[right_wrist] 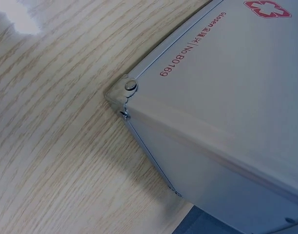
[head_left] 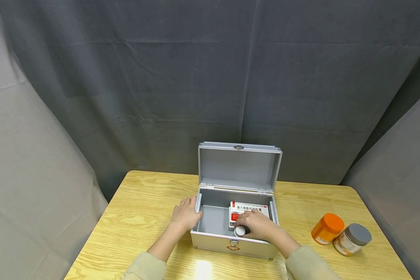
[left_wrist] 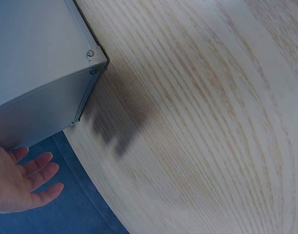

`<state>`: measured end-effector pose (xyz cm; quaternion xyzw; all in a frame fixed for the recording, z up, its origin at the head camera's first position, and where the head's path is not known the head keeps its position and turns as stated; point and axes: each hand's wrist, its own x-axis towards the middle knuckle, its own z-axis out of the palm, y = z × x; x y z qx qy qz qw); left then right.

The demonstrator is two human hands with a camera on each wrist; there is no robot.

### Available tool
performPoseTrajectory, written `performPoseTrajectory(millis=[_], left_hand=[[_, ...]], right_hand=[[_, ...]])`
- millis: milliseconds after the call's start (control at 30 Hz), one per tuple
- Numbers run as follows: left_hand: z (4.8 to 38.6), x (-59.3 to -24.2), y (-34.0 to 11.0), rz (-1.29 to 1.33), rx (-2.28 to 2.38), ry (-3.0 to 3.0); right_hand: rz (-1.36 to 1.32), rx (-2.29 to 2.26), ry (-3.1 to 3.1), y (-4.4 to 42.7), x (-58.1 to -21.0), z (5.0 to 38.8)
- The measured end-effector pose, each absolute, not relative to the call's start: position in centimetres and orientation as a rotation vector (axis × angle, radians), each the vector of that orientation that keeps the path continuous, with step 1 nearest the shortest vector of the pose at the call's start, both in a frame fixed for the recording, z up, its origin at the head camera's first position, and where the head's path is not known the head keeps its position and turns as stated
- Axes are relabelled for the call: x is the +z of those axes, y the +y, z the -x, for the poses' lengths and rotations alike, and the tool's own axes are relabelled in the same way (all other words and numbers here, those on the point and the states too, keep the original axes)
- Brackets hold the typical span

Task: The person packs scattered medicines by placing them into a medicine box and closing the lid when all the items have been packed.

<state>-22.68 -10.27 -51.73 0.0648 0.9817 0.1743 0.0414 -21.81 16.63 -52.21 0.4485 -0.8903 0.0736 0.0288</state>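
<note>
An open silver metal case [head_left: 213,245] stands on the table with its lid [head_left: 238,167] raised. My left hand [head_left: 186,214] rests at the case's left rim, thumb at the edge. In the left wrist view, its fingers [left_wrist: 42,178] extend loosely beside the outer wall. My right hand [head_left: 257,225] reaches inside at the front right, fingers bent around a small bottle with a white cap [head_left: 239,231]; the bottle's body is mostly hidden. Behind that hand lies a white and red medicine box [head_left: 252,207], partly covered by the fingers. The right wrist view shows only the case's outside corner.
To the right of the case stand an orange jar [head_left: 328,228] and a white jar with a grey lid [head_left: 352,239], close together. The wooden table [head_left: 150,194] has grey curtains [head_left: 161,77] behind it and at both sides.
</note>
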Motion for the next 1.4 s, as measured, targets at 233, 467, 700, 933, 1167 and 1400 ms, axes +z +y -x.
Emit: performPoseTrajectory(millis=[233,467,700,933,1167,1400], left_hand=[[22.6,-51.8,-10.3,-0.199,0.522,3.014],[22.6,-51.6,-10.2,-0.204,0.516,3.016],[22.6,-51.6,-10.2,-0.206,0.508,3.014],[22.6,-51.5,-10.3,-0.221,0.494,3.022],[22.6,-51.6,-10.3,-0.224,0.491,3.03],[22.6,-51.6,-10.2,-0.215,0.494,3.033]], right_hand=[[-1.375,0.229,-2.78,16.7,-52.2,21.8],[-1.371,0.307,-2.795,16.8,-52.0,21.7],[-1.348,0.382,-2.766,17.2,-51.4,21.7],[-1.224,0.386,-2.784,17.6,-50.9,21.7],[-1.059,0.39,-2.711,17.4,-49.8,21.6],[-0.941,0.354,-2.608,17.3,-48.3,21.4]])
